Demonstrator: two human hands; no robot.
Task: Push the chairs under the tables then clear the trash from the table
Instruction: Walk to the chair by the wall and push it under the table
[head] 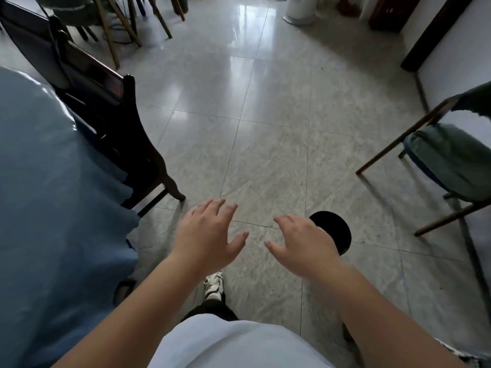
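Both hands hang over bare floor tiles, holding nothing: the left hand (pixel 210 235) has its fingers spread and relaxed, and the right hand (pixel 305 243) has its fingers spread and slightly curved. On the left, a table (pixel 47 181) under a blue cloth has a dark wooden chair (pixel 117 123) pushed in against its edge. On the right, a green-cushioned chair (pixel 449 160) stands apart. A round black container (pixel 337 229) sits just beyond the right hand; its contents cannot be told.
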